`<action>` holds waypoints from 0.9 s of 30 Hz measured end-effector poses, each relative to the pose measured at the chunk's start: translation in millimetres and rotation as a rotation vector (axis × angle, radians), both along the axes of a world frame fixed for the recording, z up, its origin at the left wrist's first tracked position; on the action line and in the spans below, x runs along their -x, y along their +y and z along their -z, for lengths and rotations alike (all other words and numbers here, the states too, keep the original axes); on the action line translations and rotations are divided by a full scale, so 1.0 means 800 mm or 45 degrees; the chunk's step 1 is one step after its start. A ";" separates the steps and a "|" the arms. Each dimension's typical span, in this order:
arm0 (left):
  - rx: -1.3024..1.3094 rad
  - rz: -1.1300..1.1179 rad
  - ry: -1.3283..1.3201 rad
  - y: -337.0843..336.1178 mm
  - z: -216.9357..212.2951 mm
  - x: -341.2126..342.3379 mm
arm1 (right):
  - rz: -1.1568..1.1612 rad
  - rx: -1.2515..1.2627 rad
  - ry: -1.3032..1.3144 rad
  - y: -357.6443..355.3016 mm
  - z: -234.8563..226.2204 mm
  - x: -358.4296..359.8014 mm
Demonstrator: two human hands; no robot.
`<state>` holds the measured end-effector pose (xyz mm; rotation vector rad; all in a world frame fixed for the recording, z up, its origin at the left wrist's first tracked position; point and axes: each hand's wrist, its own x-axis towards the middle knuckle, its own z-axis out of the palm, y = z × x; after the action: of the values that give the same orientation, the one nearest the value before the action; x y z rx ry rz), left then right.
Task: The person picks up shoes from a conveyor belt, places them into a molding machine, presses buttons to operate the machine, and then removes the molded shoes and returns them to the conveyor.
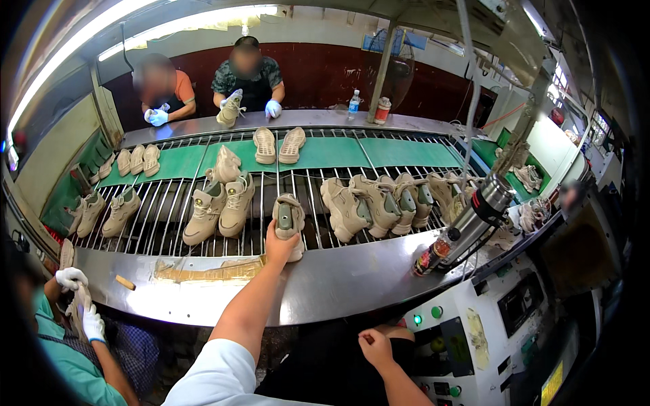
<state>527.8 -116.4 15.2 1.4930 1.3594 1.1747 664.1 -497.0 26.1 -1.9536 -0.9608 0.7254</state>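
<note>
Upper centre: clear plastic water bottle with blue label [354, 103], red-and-white cylindrical container [383, 111] just right of it. Right of centre: silver steel thermos [468, 220], dark drink bottle with printed label [430, 256] beside it. Lower right: white metal control panel with green buttons [428, 358]. Lower left: small tan block [125, 282]. Top left: long white tube light [78, 44].

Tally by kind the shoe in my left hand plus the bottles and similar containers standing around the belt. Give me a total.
Beige shoe in the left hand: 1
Clear bottle on the far ledge: 1
Red container with a pale top: 1
Dark bottle with a reddish label: 1
Steel flask: 1
Total: 5
</note>
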 end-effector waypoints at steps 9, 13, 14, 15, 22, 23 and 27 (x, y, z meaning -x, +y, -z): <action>0.036 -0.033 0.123 0.052 0.040 -0.035 | -0.355 -0.116 -0.428 0.268 0.026 -0.032; -0.402 0.018 0.319 0.061 0.036 -0.031 | -0.185 -0.097 -0.597 0.304 0.074 -0.063; -0.595 0.039 0.275 0.076 0.033 -0.021 | -0.176 -0.078 -0.672 0.303 0.068 -0.055; -0.681 0.024 0.285 0.105 0.027 -0.015 | -0.162 -0.055 -0.747 0.303 0.062 -0.050; -0.208 -0.269 1.318 0.364 -0.088 0.029 | -0.119 0.013 -0.721 0.311 0.064 -0.050; -0.059 -0.215 1.423 0.392 -0.086 0.044 | -0.130 0.010 -0.715 0.313 0.067 -0.049; 0.425 -0.336 1.693 0.438 -0.086 0.011 | -0.136 -0.028 -0.707 0.316 0.075 -0.053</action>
<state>519.2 233.7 84.0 1.9031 2.4797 -0.1250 706.6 -243.9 -34.0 -2.1403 -1.4004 0.2186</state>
